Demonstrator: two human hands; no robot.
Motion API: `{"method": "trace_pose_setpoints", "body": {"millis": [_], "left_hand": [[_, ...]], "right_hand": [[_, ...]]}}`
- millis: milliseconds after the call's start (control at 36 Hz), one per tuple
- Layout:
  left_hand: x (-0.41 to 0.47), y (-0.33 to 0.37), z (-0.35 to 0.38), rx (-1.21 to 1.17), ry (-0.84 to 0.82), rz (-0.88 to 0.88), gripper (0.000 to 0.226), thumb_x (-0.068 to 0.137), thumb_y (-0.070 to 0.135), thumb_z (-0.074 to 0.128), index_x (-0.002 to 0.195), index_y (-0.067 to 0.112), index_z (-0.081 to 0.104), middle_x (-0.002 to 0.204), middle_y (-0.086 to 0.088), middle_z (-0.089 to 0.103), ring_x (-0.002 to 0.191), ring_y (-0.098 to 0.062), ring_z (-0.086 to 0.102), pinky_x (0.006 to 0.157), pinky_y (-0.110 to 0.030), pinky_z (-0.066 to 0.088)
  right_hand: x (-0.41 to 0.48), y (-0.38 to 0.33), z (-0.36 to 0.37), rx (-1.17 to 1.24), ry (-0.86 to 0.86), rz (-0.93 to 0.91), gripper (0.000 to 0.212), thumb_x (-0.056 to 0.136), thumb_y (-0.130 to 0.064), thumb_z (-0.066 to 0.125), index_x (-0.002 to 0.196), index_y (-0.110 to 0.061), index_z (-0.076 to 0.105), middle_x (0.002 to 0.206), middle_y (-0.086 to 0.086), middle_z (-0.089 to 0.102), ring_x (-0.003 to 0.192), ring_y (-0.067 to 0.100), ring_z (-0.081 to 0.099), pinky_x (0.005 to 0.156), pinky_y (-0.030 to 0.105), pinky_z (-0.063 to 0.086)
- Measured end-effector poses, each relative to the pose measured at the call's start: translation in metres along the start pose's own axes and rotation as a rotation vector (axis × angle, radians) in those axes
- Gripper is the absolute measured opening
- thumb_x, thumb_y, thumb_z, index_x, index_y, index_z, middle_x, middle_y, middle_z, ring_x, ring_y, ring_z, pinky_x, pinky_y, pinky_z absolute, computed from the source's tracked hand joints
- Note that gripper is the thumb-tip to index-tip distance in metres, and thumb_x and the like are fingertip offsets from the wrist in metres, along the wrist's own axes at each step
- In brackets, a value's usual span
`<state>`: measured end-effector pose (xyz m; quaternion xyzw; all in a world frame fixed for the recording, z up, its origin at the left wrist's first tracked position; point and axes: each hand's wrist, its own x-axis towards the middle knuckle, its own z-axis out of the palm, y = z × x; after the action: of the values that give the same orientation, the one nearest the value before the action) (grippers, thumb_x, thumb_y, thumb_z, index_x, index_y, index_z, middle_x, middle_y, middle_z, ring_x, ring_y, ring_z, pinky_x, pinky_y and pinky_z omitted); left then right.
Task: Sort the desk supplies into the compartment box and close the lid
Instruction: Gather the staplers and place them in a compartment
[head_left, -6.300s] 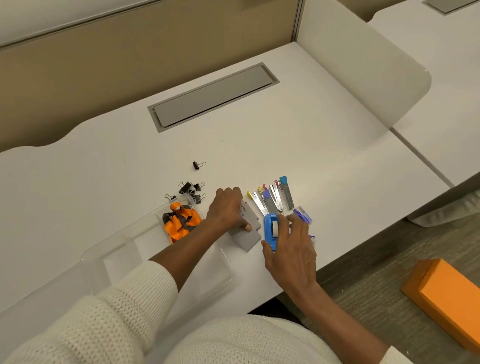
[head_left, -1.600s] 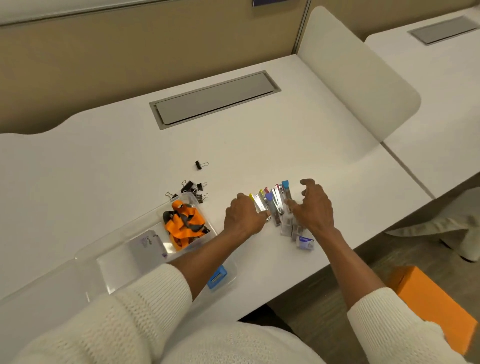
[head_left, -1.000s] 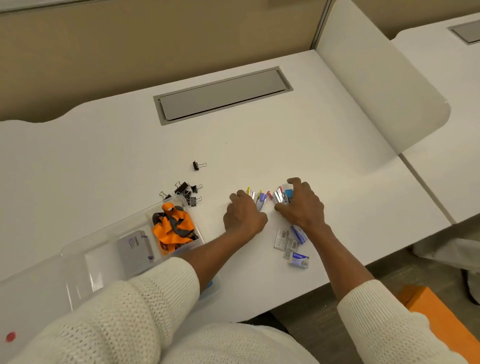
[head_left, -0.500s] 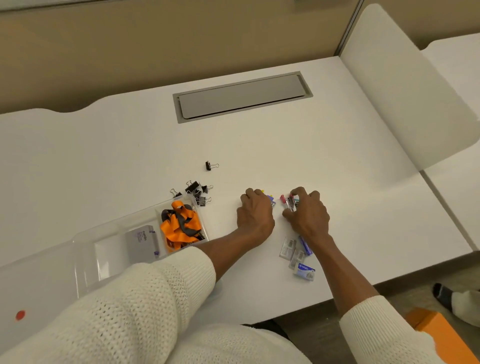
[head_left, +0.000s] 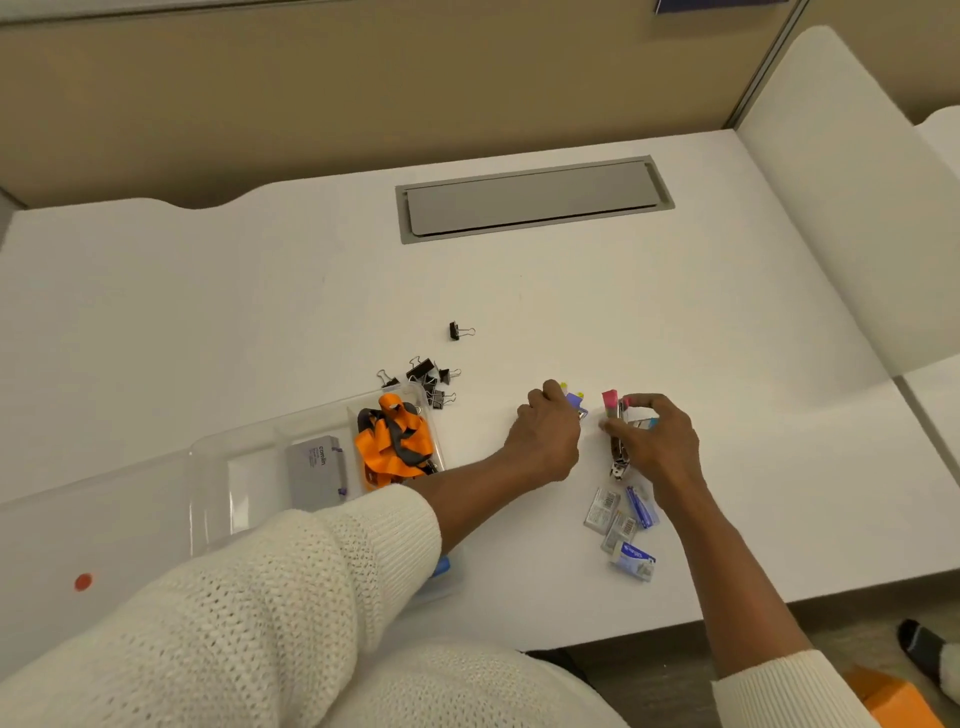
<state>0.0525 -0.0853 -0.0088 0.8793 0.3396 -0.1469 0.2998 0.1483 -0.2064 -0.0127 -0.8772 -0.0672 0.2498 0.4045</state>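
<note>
A clear compartment box (head_left: 218, 457) lies at the near left of the white desk, its lid open toward the left. In it are an orange lanyard (head_left: 392, 447) and a grey card box (head_left: 317, 473); my left sleeve hides a blue item at its near end. My left hand (head_left: 548, 434) is closed over several colour-tipped strips (head_left: 575, 401), with purple and yellow tips showing. My right hand (head_left: 657, 439) grips a bundle of the same strips (head_left: 615, 415), with pink tips on top. Small staple packs (head_left: 621, 525) lie on the desk just below my right hand.
A heap of black binder clips (head_left: 428, 379) sits beside the box's far corner, and a single clip (head_left: 460, 331) lies farther back. A grey cable hatch (head_left: 532, 200) is set into the desk. A white divider (head_left: 841, 197) stands at the right. An orange box (head_left: 893, 701) is on the floor.
The strips that lay fanned out on the desk are gathered into my two hands. The grey card box and the blue item went into the box earlier. The view has shifted left.
</note>
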Motion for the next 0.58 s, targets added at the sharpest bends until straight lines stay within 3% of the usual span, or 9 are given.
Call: {"method": "trace_pose_setpoints", "body": {"millis": [111, 222, 306, 333, 389, 444, 472, 528, 583], "left_hand": [[-0.010, 0.001, -0.021, -0.095, -0.028, 0.037, 0.056, 0.103, 0.021, 0.063, 0.138, -0.008, 0.031, 0.127, -0.021, 0.045, 0.096, -0.029, 0.051, 0.078, -0.040, 0.047], [-0.032, -0.007, -0.046, -0.292, -0.090, -0.046, 0.050, 0.101, 0.017, 0.062, 0.134, -0.004, 0.030, 0.139, -0.015, 0.058, 0.118, -0.036, 0.063, 0.091, -0.043, 0.050], [-0.061, -0.022, -0.070, -0.520, -0.123, -0.106, 0.040, 0.103, 0.017, 0.058, 0.129, 0.003, 0.031, 0.133, -0.018, 0.065, 0.108, -0.037, 0.067, 0.097, -0.051, 0.056], [-0.072, -0.030, -0.079, -0.552, -0.113, -0.109, 0.041, 0.103, 0.021, 0.060, 0.128, 0.004, 0.033, 0.125, -0.019, 0.067, 0.104, -0.037, 0.070, 0.092, -0.050, 0.060], [-0.095, -0.051, -0.093, -0.600, -0.089, -0.117, 0.042, 0.103, 0.031, 0.064, 0.125, 0.008, 0.037, 0.106, -0.014, 0.070, 0.092, -0.029, 0.077, 0.064, -0.031, 0.063], [-0.119, -0.077, -0.106, -0.669, -0.064, -0.151, 0.039, 0.102, 0.037, 0.064, 0.124, 0.014, 0.041, 0.092, -0.007, 0.073, 0.073, -0.014, 0.077, 0.045, -0.016, 0.051], [-0.130, -0.090, -0.110, -0.698, -0.050, -0.171, 0.038, 0.102, 0.038, 0.064, 0.124, 0.018, 0.042, 0.092, -0.006, 0.074, 0.069, -0.011, 0.077, 0.046, -0.016, 0.053], [-0.149, -0.118, -0.115, -0.778, -0.027, -0.214, 0.033, 0.101, 0.038, 0.065, 0.123, 0.024, 0.045, 0.101, -0.004, 0.074, 0.076, -0.017, 0.080, 0.067, -0.031, 0.065], [-0.166, -0.145, -0.117, -0.856, -0.005, -0.263, 0.025, 0.100, 0.037, 0.067, 0.116, 0.029, 0.049, 0.105, -0.001, 0.074, 0.079, -0.020, 0.081, 0.078, -0.037, 0.066]], "right_hand": [[-0.011, -0.010, -0.003, 0.074, -0.022, -0.007, 0.035, 0.072, -0.033, 0.088, 0.100, -0.041, 0.067, 0.088, 0.006, 0.073, 0.076, 0.025, 0.072, 0.065, 0.041, 0.061], [-0.029, -0.025, -0.008, 0.119, -0.031, -0.047, 0.040, 0.073, -0.034, 0.088, 0.107, -0.040, 0.068, 0.086, 0.006, 0.069, 0.078, 0.028, 0.070, 0.065, 0.042, 0.062], [-0.046, -0.038, -0.009, 0.156, -0.081, -0.065, 0.039, 0.072, -0.035, 0.088, 0.106, -0.043, 0.070, 0.089, 0.017, 0.069, 0.084, 0.036, 0.069, 0.072, 0.053, 0.063], [-0.053, -0.043, -0.008, 0.174, -0.108, -0.067, 0.038, 0.072, -0.034, 0.088, 0.105, -0.043, 0.071, 0.094, 0.022, 0.069, 0.087, 0.037, 0.069, 0.072, 0.053, 0.064], [-0.067, -0.053, -0.005, 0.207, -0.178, -0.069, 0.037, 0.073, -0.031, 0.088, 0.105, -0.042, 0.072, 0.099, 0.026, 0.068, 0.089, 0.036, 0.070, 0.070, 0.049, 0.065], [-0.081, -0.063, 0.000, 0.229, -0.258, -0.060, 0.036, 0.074, -0.028, 0.087, 0.105, -0.039, 0.073, 0.095, 0.024, 0.067, 0.086, 0.033, 0.069, 0.069, 0.047, 0.065], [-0.089, -0.067, 0.004, 0.236, -0.299, -0.055, 0.035, 0.075, -0.027, 0.087, 0.105, -0.038, 0.073, 0.091, 0.021, 0.066, 0.083, 0.029, 0.069, 0.068, 0.044, 0.064], [-0.104, -0.075, 0.016, 0.238, -0.378, -0.049, 0.034, 0.076, -0.024, 0.086, 0.104, -0.036, 0.074, 0.085, 0.013, 0.066, 0.080, 0.022, 0.068, 0.064, 0.038, 0.062], [-0.120, -0.084, 0.030, 0.227, -0.451, -0.044, 0.033, 0.076, -0.023, 0.086, 0.105, -0.035, 0.074, 0.082, 0.009, 0.068, 0.082, 0.020, 0.070, 0.063, 0.033, 0.059]]}}
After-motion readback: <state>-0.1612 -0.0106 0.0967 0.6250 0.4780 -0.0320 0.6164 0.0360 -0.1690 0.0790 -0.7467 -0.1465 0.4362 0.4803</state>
